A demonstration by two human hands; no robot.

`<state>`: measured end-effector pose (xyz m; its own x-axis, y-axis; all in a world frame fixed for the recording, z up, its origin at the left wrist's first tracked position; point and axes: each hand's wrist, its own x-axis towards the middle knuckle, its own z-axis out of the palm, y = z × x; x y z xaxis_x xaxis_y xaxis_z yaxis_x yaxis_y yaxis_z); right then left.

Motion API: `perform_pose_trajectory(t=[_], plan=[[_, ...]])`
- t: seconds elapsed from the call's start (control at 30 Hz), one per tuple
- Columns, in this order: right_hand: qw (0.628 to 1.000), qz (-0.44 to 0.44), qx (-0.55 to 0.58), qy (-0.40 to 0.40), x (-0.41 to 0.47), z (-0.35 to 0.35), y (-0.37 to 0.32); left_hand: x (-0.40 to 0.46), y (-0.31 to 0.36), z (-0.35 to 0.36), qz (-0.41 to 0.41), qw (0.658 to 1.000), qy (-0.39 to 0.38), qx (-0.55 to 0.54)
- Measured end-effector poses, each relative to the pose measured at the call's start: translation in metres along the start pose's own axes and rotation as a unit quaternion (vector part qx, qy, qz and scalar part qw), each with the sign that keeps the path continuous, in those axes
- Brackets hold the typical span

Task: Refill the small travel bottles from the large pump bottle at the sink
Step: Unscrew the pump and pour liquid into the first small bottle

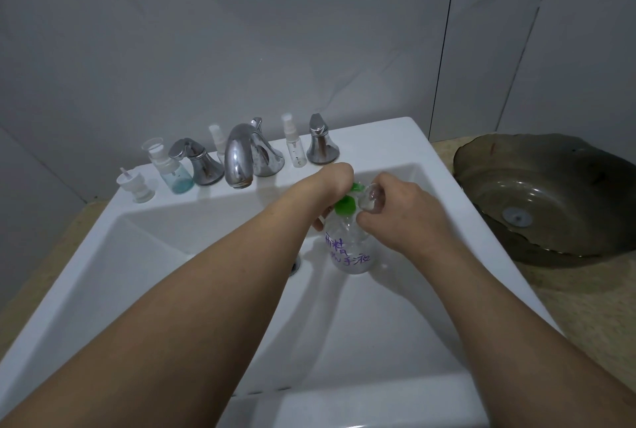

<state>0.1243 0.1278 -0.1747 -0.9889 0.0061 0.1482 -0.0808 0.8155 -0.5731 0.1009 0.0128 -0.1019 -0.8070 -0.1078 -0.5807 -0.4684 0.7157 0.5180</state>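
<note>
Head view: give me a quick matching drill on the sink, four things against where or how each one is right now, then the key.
Things:
1. large pump bottle
2. small clear bottle
3. bottle with blue liquid
4. dark glass bowl

Places or states:
A. on the counter, right of the sink
B. held in the right hand beside the green pump head
C. on the back ledge, left of the faucet
D. over the basin, left hand on its green top

Pairs: 1-D, 2-B, 3-C, 4-A
</note>
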Motion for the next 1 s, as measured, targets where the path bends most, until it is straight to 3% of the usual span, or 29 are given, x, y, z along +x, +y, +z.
perform_pose_trajectory(t=[0.37, 0.63, 1.0], plan=[[1.0, 0.002, -0.024, -0.014, 0.001, 0.001, 0.001, 0.006, -0.003, 0.01, 0.006, 0.999, 0.05, 0.0], [1.0, -0.013, -0.006, 0.012, 0.0, -0.001, -0.002, 0.008, -0.004, -0.006, -0.018, 0.999, -0.017, -0.038], [1.0, 0.001, 0.001, 0.0, 0.001, 0.001, -0.001, 0.007, -0.002, -0.002, -0.019, 0.999, -0.011, -0.039]])
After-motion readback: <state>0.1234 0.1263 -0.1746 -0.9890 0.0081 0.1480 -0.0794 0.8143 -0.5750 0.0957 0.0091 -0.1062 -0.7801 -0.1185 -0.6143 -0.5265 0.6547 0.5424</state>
